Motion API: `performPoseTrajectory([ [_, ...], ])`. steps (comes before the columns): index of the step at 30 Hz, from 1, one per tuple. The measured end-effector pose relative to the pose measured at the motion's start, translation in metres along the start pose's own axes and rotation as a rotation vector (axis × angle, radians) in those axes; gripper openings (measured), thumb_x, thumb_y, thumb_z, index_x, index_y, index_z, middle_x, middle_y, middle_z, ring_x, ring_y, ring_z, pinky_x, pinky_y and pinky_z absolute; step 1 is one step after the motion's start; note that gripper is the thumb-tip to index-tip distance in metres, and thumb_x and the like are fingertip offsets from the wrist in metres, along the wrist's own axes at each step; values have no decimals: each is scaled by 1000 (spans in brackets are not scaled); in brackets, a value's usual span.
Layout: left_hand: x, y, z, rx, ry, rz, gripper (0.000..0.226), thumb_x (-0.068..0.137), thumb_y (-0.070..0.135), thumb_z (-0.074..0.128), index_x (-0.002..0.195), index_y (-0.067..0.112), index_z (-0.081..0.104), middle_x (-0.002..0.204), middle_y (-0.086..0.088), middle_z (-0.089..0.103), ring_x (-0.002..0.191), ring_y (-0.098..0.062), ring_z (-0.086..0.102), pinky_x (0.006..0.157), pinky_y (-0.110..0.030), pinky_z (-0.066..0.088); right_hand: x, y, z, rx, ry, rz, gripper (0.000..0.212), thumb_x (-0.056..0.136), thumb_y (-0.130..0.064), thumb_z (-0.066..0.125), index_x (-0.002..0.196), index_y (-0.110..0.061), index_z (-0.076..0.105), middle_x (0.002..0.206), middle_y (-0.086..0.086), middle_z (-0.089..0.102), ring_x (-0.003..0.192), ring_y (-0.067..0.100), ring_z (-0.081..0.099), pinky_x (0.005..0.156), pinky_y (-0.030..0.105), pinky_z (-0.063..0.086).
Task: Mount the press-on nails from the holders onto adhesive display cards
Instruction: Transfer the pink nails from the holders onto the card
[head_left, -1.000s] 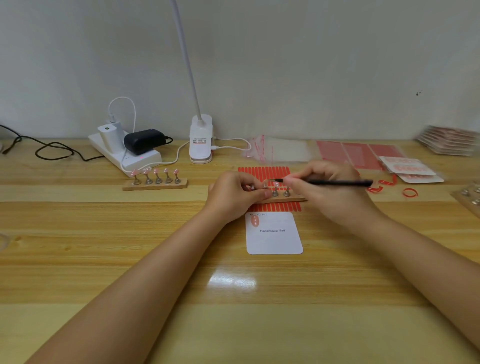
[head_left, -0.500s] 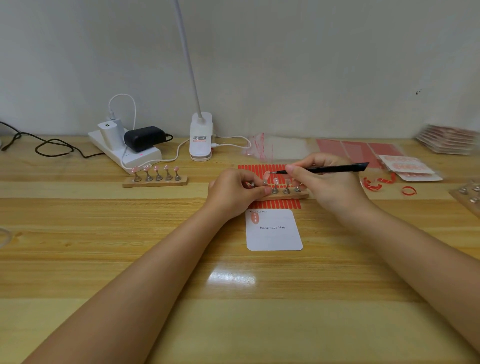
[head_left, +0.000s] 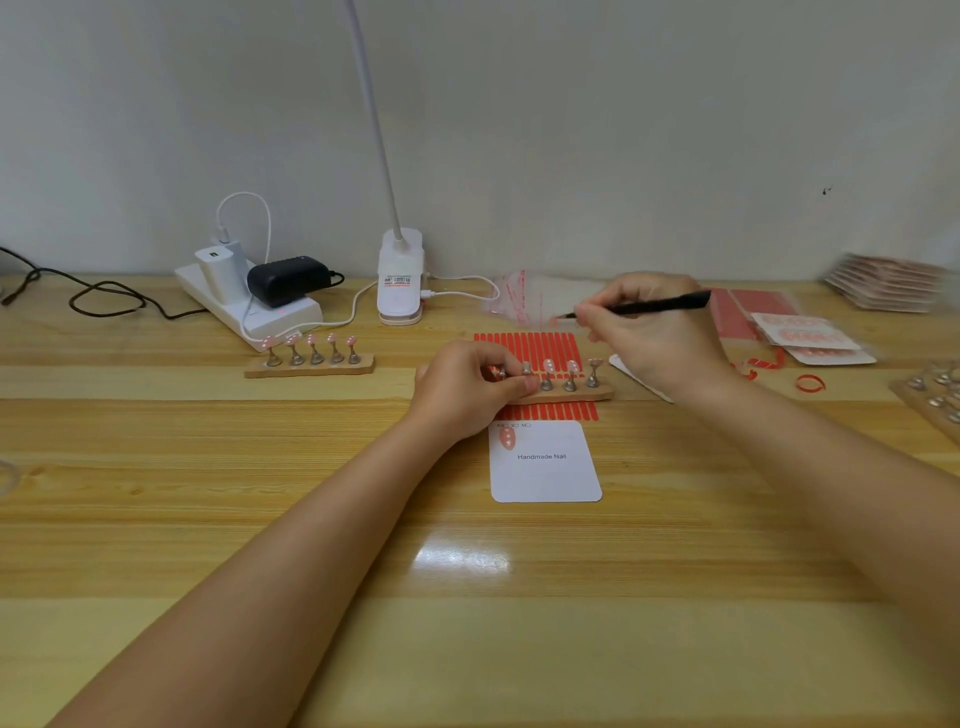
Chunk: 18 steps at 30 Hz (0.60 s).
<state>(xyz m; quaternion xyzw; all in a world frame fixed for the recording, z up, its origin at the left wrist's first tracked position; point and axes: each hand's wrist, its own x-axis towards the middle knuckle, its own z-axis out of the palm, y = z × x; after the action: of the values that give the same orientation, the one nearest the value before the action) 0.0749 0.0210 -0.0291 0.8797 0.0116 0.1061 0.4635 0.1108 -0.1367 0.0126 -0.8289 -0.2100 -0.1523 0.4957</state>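
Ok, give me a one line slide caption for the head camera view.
Left hand steadies the wooden nail holder while the right hand lifts black tweezers above it, display card waiting in front.

The wooden desk (head_left: 260, 519) carries a white card (head_left: 545, 467) at centre, a red strip sheet (head_left: 524, 345) at 12 o'clock, a nail holder (head_left: 310, 358) and power strip (head_left: 249, 309) toward 10, stacked cards (head_left: 888, 283) toward 2.

Red-striped sheet (head_left: 530, 344) (white card (head_left: 545, 467))
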Motion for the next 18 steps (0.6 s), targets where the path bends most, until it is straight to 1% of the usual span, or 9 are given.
performPoseTrajectory([
  [2, 0, -1, 0, 1, 2, 6, 21, 77, 27, 73, 61, 31, 59, 73, 16, 60, 88, -20, 60, 96, -51, 41, 5, -2, -5, 29, -10, 8, 5, 83, -11, 68, 79, -8, 69, 70, 4, 65, 67, 16, 63, 66, 26, 53],
  [4, 0, -1, 0, 10, 0, 5, 20, 78, 29, 73, 62, 31, 60, 75, 18, 60, 91, -19, 60, 96, -50, 41, 4, -3, -8, 57, -28, -2, 5, 82, -12, 69, 78, -9, 69, 73, 6, 67, 70, 19, 66, 71, 31, 54],
  [6, 1, -2, 0, 18, -4, 1, 20, 78, 30, 73, 63, 32, 60, 74, 19, 60, 91, -18, 60, 96, -49, 42, -4, -4, -12, 81, -47, -30, 6, 81, -13, 70, 76, -12, 68, 70, 0, 68, 67, 12, 66, 70, 27, 55],
  [8, 1, -2, 0, 16, -1, 0, 21, 78, 30, 73, 62, 32, 59, 72, 19, 59, 88, -17, 59, 96, -49, 42, -16, -2, -15, 136, -76, -51, 10, 80, -12, 70, 72, -17, 67, 61, -9, 67, 61, 3, 64, 61, 17, 53],
  [10, 1, -3, -1, 10, -3, -4, 21, 77, 30, 74, 62, 32, 59, 71, 17, 59, 85, -17, 59, 96, -50, 42, -32, 1, -18, 225, -117, -49, 14, 78, -10, 71, 71, -21, 67, 63, -12, 68, 60, 0, 64, 59, 11, 49],
  [11, 1, -3, -1, 10, -7, -4, 20, 76, 32, 74, 62, 31, 60, 71, 16, 60, 84, -16, 58, 96, -50, 42, -40, 3, -18, 249, -138, -52, 16, 77, -9, 71, 71, -23, 67, 65, -13, 69, 61, -1, 64, 59, 10, 48],
  [14, 1, -2, -1, 14, -12, -8, 19, 76, 32, 74, 62, 31, 60, 74, 16, 60, 83, -13, 56, 95, -49, 43, -59, 12, -15, 209, -194, -49, 22, 75, -8, 72, 66, -28, 68, 65, -17, 69, 61, -4, 62, 60, 7, 45],
  [16, 1, -2, -1, 21, -10, -11, 20, 77, 32, 74, 63, 31, 60, 73, 15, 60, 81, -13, 56, 93, -47, 45, -66, 16, -12, 189, -209, -18, 24, 75, -8, 73, 65, -29, 68, 66, -17, 69, 60, -5, 62, 60, 6, 44],
  [18, 2, -2, -1, 20, -8, -11, 20, 76, 32, 74, 62, 30, 60, 72, 16, 60, 80, -13, 58, 93, -46, 45, -70, 17, -9, 153, -220, -35, 24, 75, -9, 73, 66, -30, 68, 68, -16, 70, 60, -6, 60, 59, 5, 42],
])
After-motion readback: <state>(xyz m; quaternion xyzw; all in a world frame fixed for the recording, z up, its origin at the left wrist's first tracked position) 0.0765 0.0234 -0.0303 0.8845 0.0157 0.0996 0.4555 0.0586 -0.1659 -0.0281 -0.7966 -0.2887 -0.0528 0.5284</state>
